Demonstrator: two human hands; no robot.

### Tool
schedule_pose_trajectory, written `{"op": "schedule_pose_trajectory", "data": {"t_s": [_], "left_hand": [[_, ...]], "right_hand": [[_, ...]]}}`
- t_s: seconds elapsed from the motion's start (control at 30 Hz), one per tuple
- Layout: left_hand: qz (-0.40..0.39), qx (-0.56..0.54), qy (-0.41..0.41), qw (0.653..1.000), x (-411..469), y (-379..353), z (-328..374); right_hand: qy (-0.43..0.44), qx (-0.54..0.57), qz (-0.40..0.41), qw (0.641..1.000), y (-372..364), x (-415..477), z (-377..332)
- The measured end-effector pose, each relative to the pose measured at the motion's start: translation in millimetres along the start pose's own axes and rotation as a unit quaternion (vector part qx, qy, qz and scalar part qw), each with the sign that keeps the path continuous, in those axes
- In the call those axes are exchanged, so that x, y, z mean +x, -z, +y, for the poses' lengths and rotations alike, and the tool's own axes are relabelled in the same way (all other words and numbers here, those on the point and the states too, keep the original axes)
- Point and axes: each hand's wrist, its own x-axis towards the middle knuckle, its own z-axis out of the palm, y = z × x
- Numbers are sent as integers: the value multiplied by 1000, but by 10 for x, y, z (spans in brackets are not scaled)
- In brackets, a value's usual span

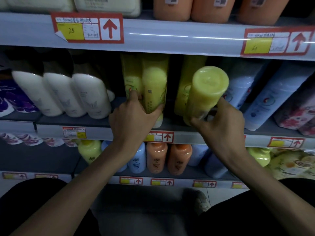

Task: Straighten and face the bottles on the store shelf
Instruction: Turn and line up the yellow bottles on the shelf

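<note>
While both hands are up at the middle shelf (76, 120), each one has its own bottle, so they're working apart with a dark gap between them. Left hand (134, 114) is wrapped round the lower part of the standing yellow bottle (154, 86), thumb on its right side and fingers reaching round the left, and that bottle's base sits right at the front edge of the shelf. Right hand (219, 123) grips the tilted yellow bottle (208, 89) low down, fingers curled round it, and this one leans way out toward the camera so you're looking at its round flat end; it's blurry, so I honestly can't tell whether its lower end is touching the shelf. Behind each held bottle is another yellow one, one at the back left (130, 74) and one at the back right (185, 86). Left of all that is a row of white bottles (63, 94), right of it the pale blue bottles (265, 97). Red-framed price tags (87, 28) with arrows are stuck on the shelf rails, and orange bottles (156, 157) stand on the shelf below, between the two forearms.
</note>
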Motion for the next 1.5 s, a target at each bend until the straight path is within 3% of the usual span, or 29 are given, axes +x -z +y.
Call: {"op": "schedule_pose_trajectory", "data": {"t_s": [0.43, 0.77, 0.93, 1.1, 1.33, 1.5], "left_hand": [[-1, 92, -22, 996, 23, -59, 76], [15, 26, -16, 999, -8, -77, 43], [3, -75, -7, 997, -73, -45, -37], [-69, -224, -2, 972, -75, 14, -164], [-105, -333, -50, 936, -180, 116, -172], [-129, -293, -101, 942, -185, 181, -121]], "right_hand": [[-38, -27, -8, 999, 42, 115, 80], [-37, -58, -5, 998, -63, 128, 15], [-29, -93, 36, 995, 96, 23, -31], [61, 0, 60, 996, 157, -119, -171], [87, 159, -121, 976, -56, -221, -434], [115, 190, -70, 973, -40, -211, -477]]}}
